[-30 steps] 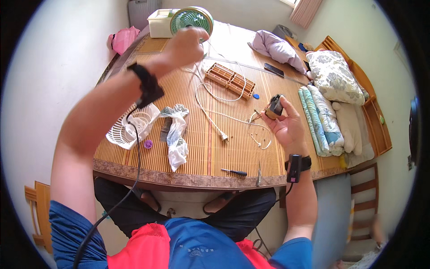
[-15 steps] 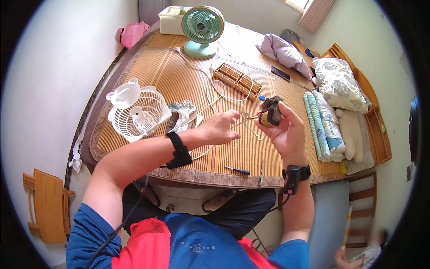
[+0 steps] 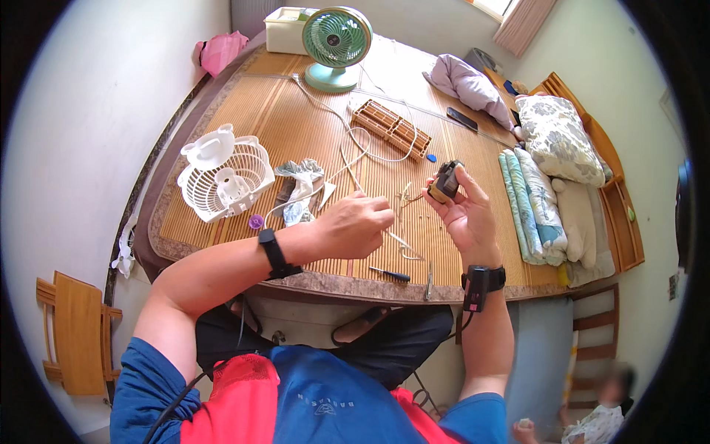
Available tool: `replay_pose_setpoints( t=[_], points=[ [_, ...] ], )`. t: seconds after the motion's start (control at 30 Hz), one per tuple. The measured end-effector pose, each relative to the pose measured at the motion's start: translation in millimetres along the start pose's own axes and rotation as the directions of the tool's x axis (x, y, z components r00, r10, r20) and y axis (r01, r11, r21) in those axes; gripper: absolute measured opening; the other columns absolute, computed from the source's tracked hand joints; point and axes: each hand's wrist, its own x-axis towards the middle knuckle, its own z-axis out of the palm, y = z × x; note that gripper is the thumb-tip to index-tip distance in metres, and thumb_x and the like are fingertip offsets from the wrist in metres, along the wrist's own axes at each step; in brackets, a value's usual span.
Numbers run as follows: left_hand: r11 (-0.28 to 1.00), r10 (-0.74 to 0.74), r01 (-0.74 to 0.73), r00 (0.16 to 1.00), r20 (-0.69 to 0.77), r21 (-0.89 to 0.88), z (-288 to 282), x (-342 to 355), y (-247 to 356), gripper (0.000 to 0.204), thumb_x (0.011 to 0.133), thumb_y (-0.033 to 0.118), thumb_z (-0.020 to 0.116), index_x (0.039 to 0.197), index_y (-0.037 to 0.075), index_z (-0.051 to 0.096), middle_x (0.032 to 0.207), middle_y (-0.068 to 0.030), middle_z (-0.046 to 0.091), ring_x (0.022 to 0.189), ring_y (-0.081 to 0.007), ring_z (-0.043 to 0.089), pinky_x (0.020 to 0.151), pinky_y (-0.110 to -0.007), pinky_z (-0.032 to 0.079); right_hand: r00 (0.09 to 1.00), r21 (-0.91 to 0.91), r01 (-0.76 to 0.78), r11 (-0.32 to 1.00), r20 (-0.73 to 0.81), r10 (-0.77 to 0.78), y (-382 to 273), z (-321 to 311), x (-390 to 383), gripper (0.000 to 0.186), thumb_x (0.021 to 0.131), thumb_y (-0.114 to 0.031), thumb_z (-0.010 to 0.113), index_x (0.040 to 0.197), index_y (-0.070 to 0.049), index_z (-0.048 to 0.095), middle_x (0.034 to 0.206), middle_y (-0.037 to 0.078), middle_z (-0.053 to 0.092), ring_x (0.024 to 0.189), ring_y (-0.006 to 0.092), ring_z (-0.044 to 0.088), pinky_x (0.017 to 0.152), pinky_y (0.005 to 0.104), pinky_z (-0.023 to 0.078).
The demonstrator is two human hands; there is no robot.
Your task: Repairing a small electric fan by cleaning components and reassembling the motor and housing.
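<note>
My right hand (image 3: 470, 222) grips a small electric motor (image 3: 444, 182), dark on top with a yellowish metal side, above the bamboo mat. Thin wires (image 3: 404, 196) lie just left of it. Lower and to the left, my left hand (image 3: 358, 226) is closed in a fist. A white cord (image 3: 349, 164) runs down to it and a pale end (image 3: 404, 247) comes out beyond the fingers, so the fist seems to hold the cord; the grip itself is hidden. Near the front edge lie a dark-handled screwdriver (image 3: 390, 274) and a thin metal tool (image 3: 429, 281).
A white slatted fan housing (image 3: 251, 172), a crumpled cloth (image 3: 302, 177) and a purple knob (image 3: 255, 221) lie left. Behind are a brown slatted frame (image 3: 392, 129), a green fan (image 3: 333, 78) and a phone (image 3: 462, 119). Folded bedding (image 3: 543, 207) lies right. Another person (image 3: 603, 414) is at lower right.
My left hand has drawn back from beside the motor, toward me, and its spread fingers have closed. My right hand has tilted the motor slightly. The purple knob has come into sight.
</note>
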Motion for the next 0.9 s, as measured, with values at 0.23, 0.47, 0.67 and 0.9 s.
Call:
replay_pose_setpoints(
  t=[0.23, 0.47, 0.67, 0.9],
  points=[
    [0.958, -0.202, 0.146, 0.954, -0.221, -0.245, -86, -47, 20, 0.018, 0.085, -0.010, 0.071, 0.097, 0.002, 0.067, 0.089, -0.0085, 0.069, 0.073, -0.0211, 0.069, 0.066, -0.035, 0.056, 0.978, -0.193, 0.053, 0.980, -0.187, -0.089, 22, -47, 19, 0.023, 0.112, -0.021, 0.076, 0.127, -0.004, 0.068, 0.111, 0.009, 0.071, 0.102, 0.0260, 0.075, 0.096, 0.0551, 0.072],
    [0.907, -0.414, 0.418, 0.875, -0.249, -0.041, -147, -88, 8, 0.015, 0.093, -0.009, 0.072, 0.104, 0.000, 0.073, 0.084, -0.0069, 0.066, 0.067, -0.0121, 0.060, 0.062, -0.030, 0.050, 0.944, -0.275, -0.145, 0.951, -0.326, 0.049, 66, -85, 30, 0.020, 0.111, -0.022, 0.078, 0.122, -0.007, 0.071, 0.106, 0.008, 0.072, 0.095, 0.0240, 0.076, 0.090, 0.0557, 0.073],
    [0.930, -0.366, 0.361, 0.927, 0.083, 0.073, -138, -120, 25, 0.014, 0.093, 0.000, 0.079, 0.106, 0.005, 0.079, 0.098, -0.0149, 0.078, 0.085, -0.0353, 0.077, 0.074, -0.044, 0.062, 0.920, -0.384, -0.247, 0.890, -0.381, 0.091, 108, -98, 28, 0.022, 0.108, -0.023, 0.082, 0.118, -0.007, 0.073, 0.105, 0.007, 0.076, 0.088, 0.0208, 0.078, 0.085, 0.0540, 0.073],
    [0.963, -0.270, 0.260, 0.900, 0.343, 0.077, -77, -166, 51, 0.009, 0.092, 0.012, 0.079, 0.089, 0.009, 0.070, 0.084, -0.0116, 0.069, 0.081, -0.0364, 0.075, 0.073, -0.050, 0.060, 0.910, -0.862, -0.255, 0.437, -0.367, -0.194, 100, -99, 36, 0.053, 0.087, -0.040, 0.096, 0.116, -0.001, 0.075, 0.101, 0.012, 0.081, 0.082, 0.0220, 0.082, 0.066, 0.0415, 0.069]
  ],
)
